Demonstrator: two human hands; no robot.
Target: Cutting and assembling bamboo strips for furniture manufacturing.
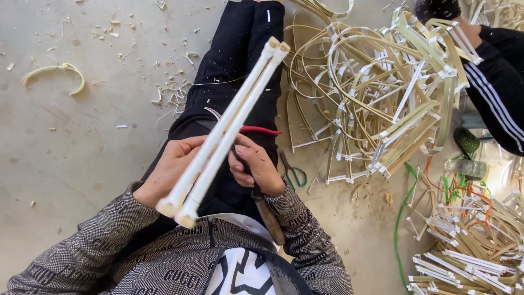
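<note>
The left hand (pixel 173 166) is closed around a pair of pale bamboo sticks (pixel 226 128), fingers curled over them near their lower third. The sticks lie side by side, touching along their length, and run from just below the hand up and away to the right, their far ends raised over the person's dark trouser leg (pixel 240 71). Holding them low probably leaves the long upper stretch free and lets the eye run down the pair to check how they sit together.

The right hand (pixel 256 166) sits just right of the sticks, closed on a knife with a wooden handle (pixel 269 218). The handle points back toward the body; the blade is hidden behind the fingers and the sticks, so I cannot tell whether it touches them. A red strip (pixel 262 130) shows just beyond this hand.

Right of the right hand, small green-handled scissors (pixel 295 175) lie on the concrete floor (pixel 71 147). Further right, a heap of bent bamboo frames (pixel 382 93) bound with white tape crowds that side, with another stack (pixel 469 246) nearer in and green cord (pixel 401 218) trailing between. Another person's striped sleeve (pixel 499 82) reaches in at the far right.

Left of the left hand the floor carries only shavings and one curved offcut (pixel 54 74), so that side offers open room to swing the sticks; the right is hemmed in.
</note>
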